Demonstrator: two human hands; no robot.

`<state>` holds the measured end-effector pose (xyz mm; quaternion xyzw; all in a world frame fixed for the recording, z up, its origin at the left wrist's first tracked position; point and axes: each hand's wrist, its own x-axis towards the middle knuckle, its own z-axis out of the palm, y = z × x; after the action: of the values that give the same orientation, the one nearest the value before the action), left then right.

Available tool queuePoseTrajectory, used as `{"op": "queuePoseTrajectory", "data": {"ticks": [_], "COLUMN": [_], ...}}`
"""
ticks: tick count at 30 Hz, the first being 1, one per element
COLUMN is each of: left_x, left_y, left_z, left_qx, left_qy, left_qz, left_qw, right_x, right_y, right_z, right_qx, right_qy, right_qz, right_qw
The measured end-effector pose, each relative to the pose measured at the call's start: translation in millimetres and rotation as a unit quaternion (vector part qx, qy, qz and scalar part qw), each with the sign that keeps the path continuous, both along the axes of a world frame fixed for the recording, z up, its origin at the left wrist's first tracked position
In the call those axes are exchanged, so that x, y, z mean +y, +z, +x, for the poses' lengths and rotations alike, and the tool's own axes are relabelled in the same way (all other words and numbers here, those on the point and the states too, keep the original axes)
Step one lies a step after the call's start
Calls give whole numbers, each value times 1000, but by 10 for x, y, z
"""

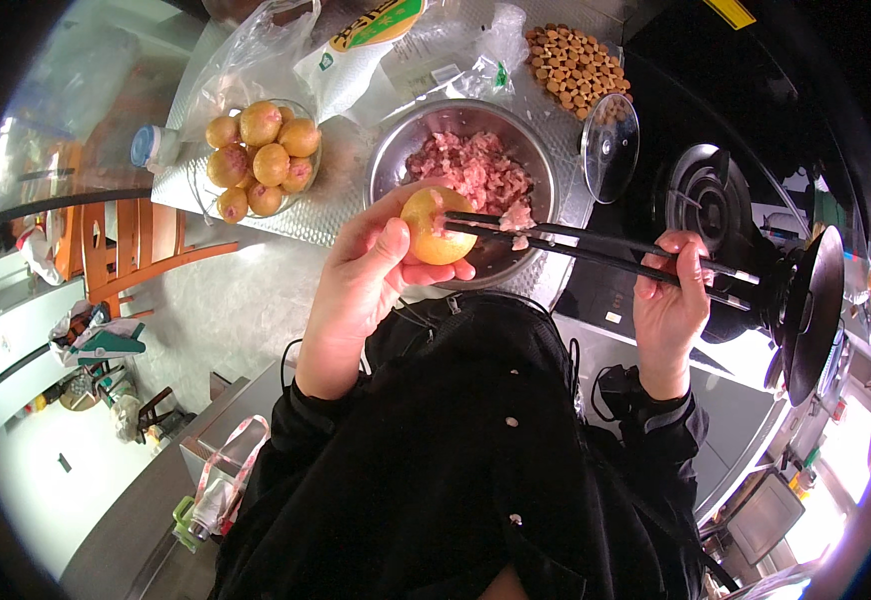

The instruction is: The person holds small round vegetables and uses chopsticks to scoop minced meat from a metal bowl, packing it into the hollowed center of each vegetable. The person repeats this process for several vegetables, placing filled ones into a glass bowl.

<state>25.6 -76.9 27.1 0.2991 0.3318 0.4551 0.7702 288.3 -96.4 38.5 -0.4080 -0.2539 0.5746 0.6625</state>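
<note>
My left hand [364,262] holds a round golden-brown fried puff [435,225] over the near left part of a steel bowl [544,161]. Raw minced meat [473,165] lies in the bowl. My right hand [675,281] grips a pair of dark chopsticks [593,251] with metal ends. Their tips touch the puff, where a little meat shows at its surface, and more meat [516,217] clings to the chopsticks near the tips. Left of the steel bowl, more golden puffs [270,163] are heaped in a clear bowl, several with pink filling showing.
A glass lid [610,148] lies right of the steel bowl, near a wooden-disc trivet [578,67] and a black stove [705,195]. Plastic bags [255,52] and a printed packet [360,52] lie behind. A blue-capped jar [154,148] is far left. A wooden chair [128,247] stands beyond the counter.
</note>
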Motion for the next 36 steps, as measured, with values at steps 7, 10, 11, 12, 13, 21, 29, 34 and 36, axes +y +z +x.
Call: {"op": "queuePoseTrajectory", "data": {"ticks": [7, 10, 11, 12, 13, 21, 29, 34, 36], "left_x": [-25, -31, -31, -38, -45, -36, -31, -29, -23], "left_y": [46, 52, 57, 65, 71, 73, 74, 90, 103], "left_z": [25, 34, 32, 29, 25, -35, -38, -63, -44], "left_qx": [107, 137, 133, 130, 127, 78, 78, 98, 73], "left_qy": [28, 27, 27, 29, 34, -21, -8, -11, 11], "left_qz": [15, 18, 25, 30, 34, 36, 46, 38, 10], "left_qw": [994, 990, 990, 991, 991, 996, 996, 994, 997], "right_x": [53, 66, 69, 81, 100, 214, 136, 34, -21], "right_y": [481, 601, 609, 616, 579, 72, 202, 283, 327], "right_z": [-53, -80, -85, -66, -58, 19, 33, 44, 37], "right_qx": [-260, -319, -318, -276, -215, -16, -77, -137, -259], "right_qy": [101, 101, 70, 50, 32, 44, 18, 4, -6], "right_qz": [59, 101, 91, 66, 27, -23, -17, 30, 113], "right_qw": [958, 937, 941, 958, 976, 999, 997, 990, 959]}}
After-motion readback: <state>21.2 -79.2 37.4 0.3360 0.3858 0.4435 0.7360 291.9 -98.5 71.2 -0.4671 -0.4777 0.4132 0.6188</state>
